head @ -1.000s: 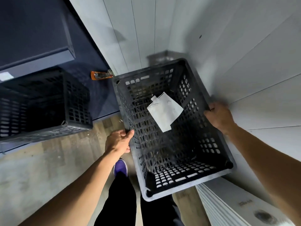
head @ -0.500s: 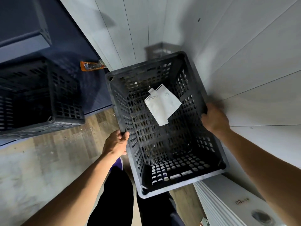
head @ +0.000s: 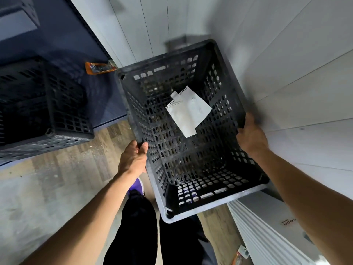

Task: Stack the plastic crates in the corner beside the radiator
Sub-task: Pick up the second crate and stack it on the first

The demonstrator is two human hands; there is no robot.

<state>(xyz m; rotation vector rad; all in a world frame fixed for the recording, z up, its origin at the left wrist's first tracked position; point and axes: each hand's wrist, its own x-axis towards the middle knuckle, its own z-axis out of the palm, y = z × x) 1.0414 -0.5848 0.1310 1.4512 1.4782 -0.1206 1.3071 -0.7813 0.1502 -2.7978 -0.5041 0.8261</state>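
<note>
A black perforated plastic crate [head: 215, 202] sits in front of me in the corner of the white walls. A torn white sheet of paper [head: 188, 111] lies inside it. My left hand [head: 133, 159] grips the crate's left rim, thumb over the edge. My right hand [head: 250, 135] grips the right rim close to the wall. A second black crate [head: 63, 111] stands to the left on the dark blue surface. The white radiator [head: 267, 241] runs along the wall at the lower right, just below the held crate.
An orange packet [head: 99, 67] lies on the dark blue surface by the wall. Wood-look floor [head: 57, 178] spreads at the lower left. My dark trousers and a purple shoe [head: 136, 188] are beneath the crate.
The crate has shifted slightly toward the corner, with both hands still on its rims. The view has swung a little, so the second crate sits further left.
</note>
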